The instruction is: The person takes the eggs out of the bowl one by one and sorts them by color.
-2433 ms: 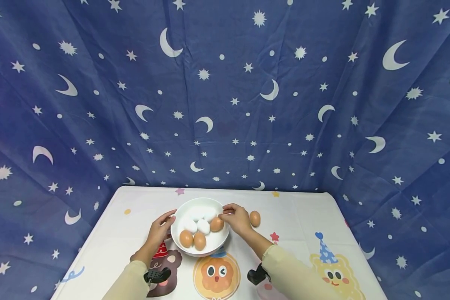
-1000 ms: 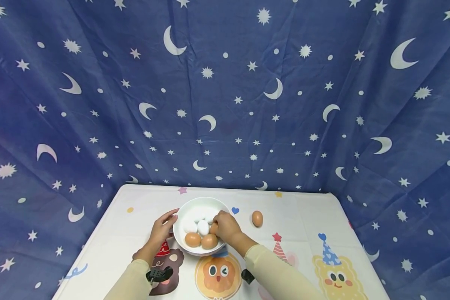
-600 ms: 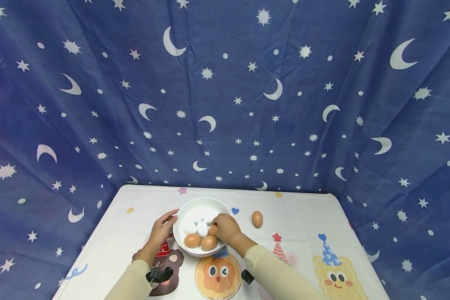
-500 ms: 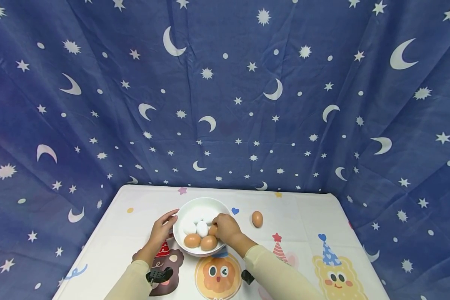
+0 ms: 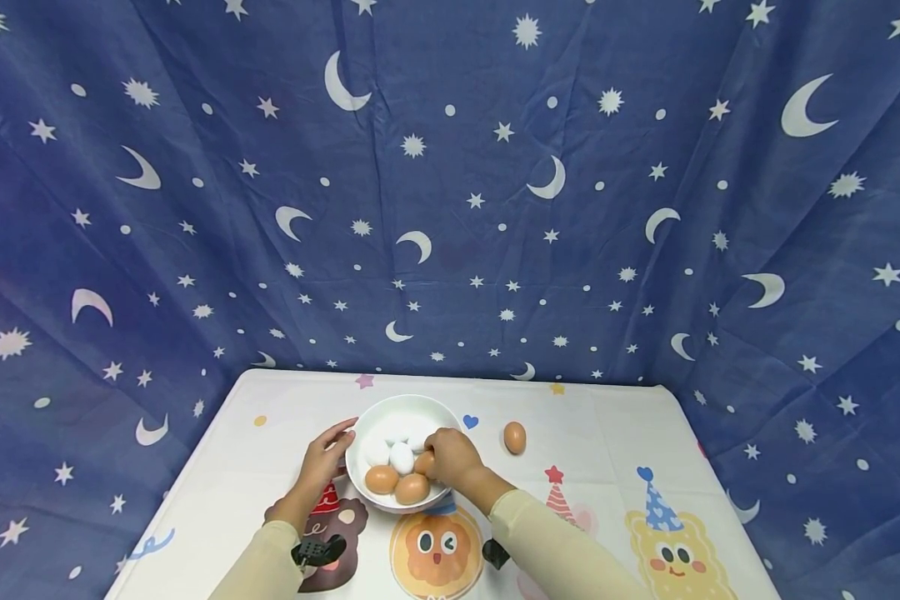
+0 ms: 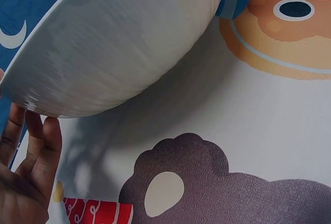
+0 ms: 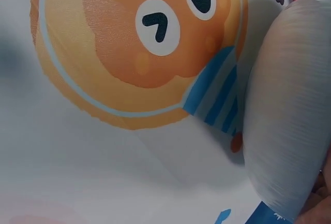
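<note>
A white bowl [image 5: 402,410] stands on the table [image 5: 600,433], with eggs gathered in it. The left hand [image 5: 322,460] is at the bowl's nine o'clock, half open and lightly bent, with its thumb by the rim and its fingers against the outer wall, holding the bowl at the side. The left wrist view shows the fingertips touching the bowl from below.

The right hand [image 5: 453,458] comes over the rim from about four o'clock, its fingers drawn in around a gripped brown egg [image 5: 424,465]. The hand covers part of that egg, and its fingertips are hidden. Next to this egg, a central white egg [image 5: 402,457] lies in the middle, with a second white egg [image 5: 377,452] at nine o'clock. Further white eggs [image 5: 417,440] lie toward twelve and one o'clock, pale against the bowl. One brown egg [image 5: 380,479] is at eight o'clock and a lower brown egg [image 5: 412,489] at six.

An outer brown egg [image 5: 515,437] rests on the table near three o'clock of the bowl, apart from it, beyond the right hand. A printed orange face [image 5: 437,554] shows on the table at six o'clock. A blue curtain [image 5: 450,208] with moons and stars hangs behind, toward twelve.
</note>
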The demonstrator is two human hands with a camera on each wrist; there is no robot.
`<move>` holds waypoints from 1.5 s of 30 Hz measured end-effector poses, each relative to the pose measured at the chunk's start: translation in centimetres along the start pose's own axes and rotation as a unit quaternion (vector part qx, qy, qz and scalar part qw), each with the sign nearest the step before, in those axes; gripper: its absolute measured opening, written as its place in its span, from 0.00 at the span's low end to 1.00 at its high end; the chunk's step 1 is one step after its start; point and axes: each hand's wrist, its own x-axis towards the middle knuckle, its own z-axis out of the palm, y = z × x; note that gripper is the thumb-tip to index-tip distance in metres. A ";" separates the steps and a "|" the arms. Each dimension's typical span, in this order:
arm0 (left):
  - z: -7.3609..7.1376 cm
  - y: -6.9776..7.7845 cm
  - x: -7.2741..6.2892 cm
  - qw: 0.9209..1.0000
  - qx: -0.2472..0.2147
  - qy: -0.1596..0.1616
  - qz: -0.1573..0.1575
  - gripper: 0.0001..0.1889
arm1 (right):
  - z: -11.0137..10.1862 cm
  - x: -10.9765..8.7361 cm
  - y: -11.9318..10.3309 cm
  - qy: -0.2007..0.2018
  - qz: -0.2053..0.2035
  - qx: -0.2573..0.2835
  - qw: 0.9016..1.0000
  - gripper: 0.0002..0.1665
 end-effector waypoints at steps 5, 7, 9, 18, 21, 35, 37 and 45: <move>0.0 0.0 0.1 1.000 -0.005 0.001 -0.001 0.24 | -0.6 0.3 -0.2 -0.030 0.008 0.003 1.000 0.14; 0.0 0.0 0.2 1.000 -0.007 0.001 -0.001 0.24 | -1.0 0.3 -0.3 -0.037 0.012 0.010 0.999 0.12; 0.0 0.0 0.2 1.000 -0.007 -0.001 -0.002 0.25 | -1.4 0.3 -0.4 -0.042 0.018 0.017 0.999 0.10; -0.1 0.1 0.0 1.000 -0.001 -0.002 0.000 0.26 | -2.4 0.3 -0.1 -0.048 0.010 0.115 0.992 0.16; -0.2 0.2 -0.1 1.000 -0.003 -0.003 0.000 0.27 | -2.8 0.0 -0.1 -0.047 -0.003 0.141 0.989 0.19; 0.0 -0.3 -0.1 1.000 0.001 0.001 0.005 0.25 | -4.3 -1.5 0.5 -0.055 0.046 0.248 0.966 0.18; 0.1 -0.3 -0.1 1.000 0.000 0.002 0.004 0.25 | -4.4 -1.7 0.7 -0.053 0.053 0.263 0.962 0.18; 0.1 -0.1 -0.2 1.000 0.005 0.001 0.010 0.25 | -4.6 -2.5 1.3 -0.040 0.064 0.309 0.948 0.18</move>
